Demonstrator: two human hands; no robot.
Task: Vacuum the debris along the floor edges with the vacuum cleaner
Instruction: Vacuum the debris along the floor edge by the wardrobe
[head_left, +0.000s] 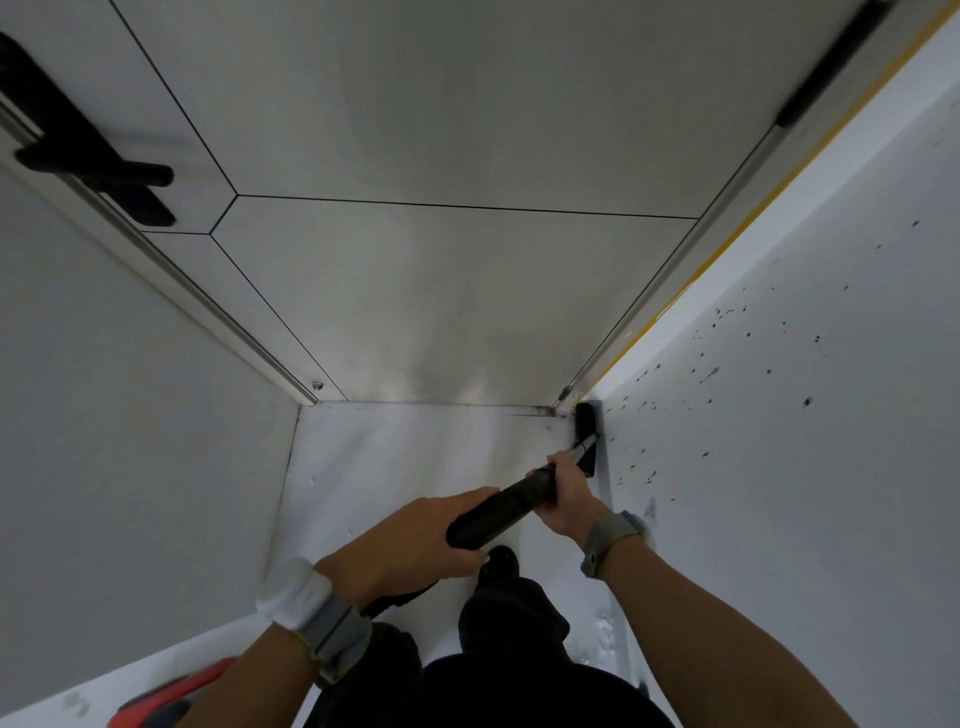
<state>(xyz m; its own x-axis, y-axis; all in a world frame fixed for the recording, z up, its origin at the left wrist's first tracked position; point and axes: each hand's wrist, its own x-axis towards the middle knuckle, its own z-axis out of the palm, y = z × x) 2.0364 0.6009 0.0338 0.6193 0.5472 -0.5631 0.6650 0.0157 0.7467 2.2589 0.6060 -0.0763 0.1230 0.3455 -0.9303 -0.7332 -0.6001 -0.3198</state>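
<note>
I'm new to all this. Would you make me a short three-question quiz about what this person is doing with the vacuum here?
1. True or false: both hands grip the vacuum wand.
2. Which hand is nearer the nozzle? A) left hand B) right hand
3. Fill in: the nozzle sits on the floor against the speckled ____ on the right.

Key:
1. True.
2. B, the right hand.
3. Wall; the nozzle is in the corner by the door sill.
</note>
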